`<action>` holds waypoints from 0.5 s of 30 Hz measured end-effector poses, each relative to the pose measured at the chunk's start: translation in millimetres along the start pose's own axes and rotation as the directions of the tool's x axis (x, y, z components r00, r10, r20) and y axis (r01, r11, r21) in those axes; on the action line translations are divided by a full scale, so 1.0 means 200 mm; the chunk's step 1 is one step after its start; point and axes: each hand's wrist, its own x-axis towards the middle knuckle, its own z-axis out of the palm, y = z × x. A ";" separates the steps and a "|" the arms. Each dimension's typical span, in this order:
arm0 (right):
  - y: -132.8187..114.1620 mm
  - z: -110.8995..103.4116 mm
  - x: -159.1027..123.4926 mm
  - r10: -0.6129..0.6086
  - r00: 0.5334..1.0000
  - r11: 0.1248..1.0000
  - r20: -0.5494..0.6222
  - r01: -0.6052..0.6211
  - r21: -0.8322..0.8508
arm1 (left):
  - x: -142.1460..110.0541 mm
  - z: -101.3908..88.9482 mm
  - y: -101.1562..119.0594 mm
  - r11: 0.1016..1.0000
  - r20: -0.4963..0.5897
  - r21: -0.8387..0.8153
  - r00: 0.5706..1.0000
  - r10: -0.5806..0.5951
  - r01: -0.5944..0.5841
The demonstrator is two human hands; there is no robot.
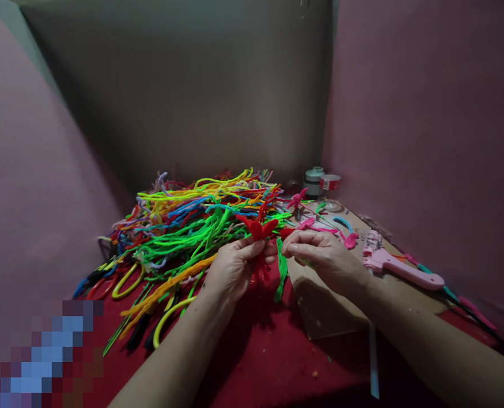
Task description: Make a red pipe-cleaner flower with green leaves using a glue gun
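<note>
My left hand (238, 260) pinches a red pipe-cleaner flower (261, 229) between thumb and fingers, its fuzzy petals spread upward. More red strands hang below the fingers. To its right, my right hand (315, 252) is closed with the fingertips drawn together; what sits in the pinch is too small or hidden to name. A bit of red fuzz (286, 232) shows just behind those fingertips. Between the hands is a twisted green pipe-cleaner piece (282, 275); I cannot tell whether it is held or lies behind them.
A large heap of coloured pipe cleaners (192, 226) covers the left and back. Yellow-handled tools (128, 281) lie at its front. On the right, a pink glue gun (398, 269) rests on a cardboard box (328, 309), near pink fuzzy pieces (309, 224), a jar (313, 181) and a tape roll (330, 182).
</note>
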 end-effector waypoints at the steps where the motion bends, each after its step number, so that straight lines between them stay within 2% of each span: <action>1: 0.00 0.00 0.00 -0.015 1.000 1.000 0.003 0.015 -0.003 | 0.00 0.01 -0.01 1.000 0.004 0.016 1.000 -0.015 0.015; 6: 0.00 0.02 0.00 -0.078 0.994 0.993 0.072 0.084 -0.084 | -0.02 0.04 -0.06 0.998 0.048 0.034 0.998 -0.049 0.048; 9: 0.01 0.03 0.00 -0.068 0.997 0.989 0.029 0.071 -0.133 | -0.02 0.04 -0.08 0.996 0.055 0.026 0.995 -0.088 0.087; 15: 0.06 0.03 0.01 0.018 0.999 1.000 -0.031 -0.018 0.011 | -0.02 0.03 -0.11 0.995 0.078 0.067 0.994 -0.073 0.068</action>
